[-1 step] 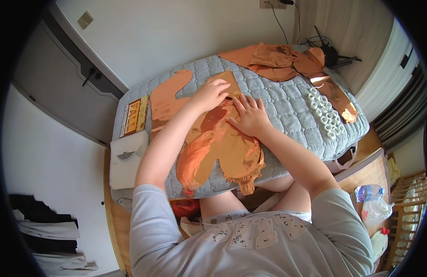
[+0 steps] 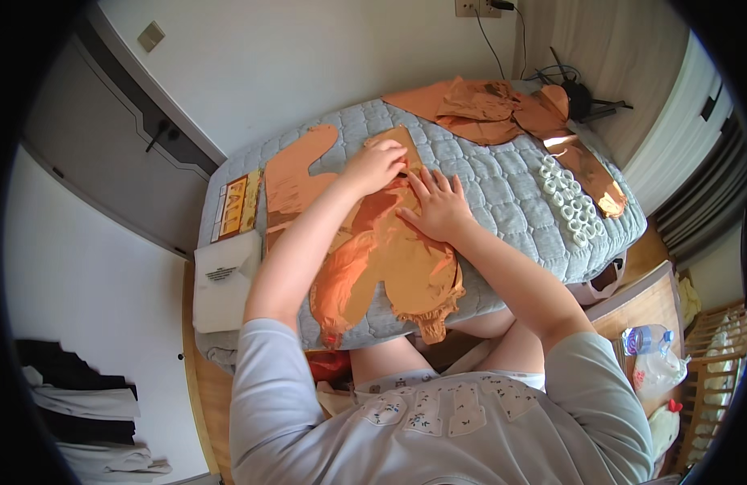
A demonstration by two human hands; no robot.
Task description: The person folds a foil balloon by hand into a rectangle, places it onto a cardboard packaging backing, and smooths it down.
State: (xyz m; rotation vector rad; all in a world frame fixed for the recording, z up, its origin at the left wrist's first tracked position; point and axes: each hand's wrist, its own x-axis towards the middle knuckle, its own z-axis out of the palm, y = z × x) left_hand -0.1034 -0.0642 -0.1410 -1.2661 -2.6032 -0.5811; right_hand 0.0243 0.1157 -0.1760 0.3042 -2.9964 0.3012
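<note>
A copper-coloured foil balloon (image 2: 422,275), limp and wrinkled, lies across the near middle of the bed. My left hand (image 2: 375,166) is over its far part, the fingers bent and pressed together at the foil by a small dark spot. What exactly sits between the fingertips is hidden. Beside it my right hand (image 2: 441,208) rests flat on the balloon, fingers spread. The balloon's near end has a puffed, reddish lobe on the left and a crumpled end on the right, at the bed's edge.
Another flat foil balloon (image 2: 300,166) lies left, beside a printed package (image 2: 237,204) and a white packet (image 2: 226,279). More copper foil (image 2: 478,109) lies at the far side. White coils (image 2: 569,198) sit right, near a black antennaed device (image 2: 577,101). A bottle (image 2: 644,339) stands at right.
My left hand has shifted very slightly to the right over the foil. My right hand stays flat in place.
</note>
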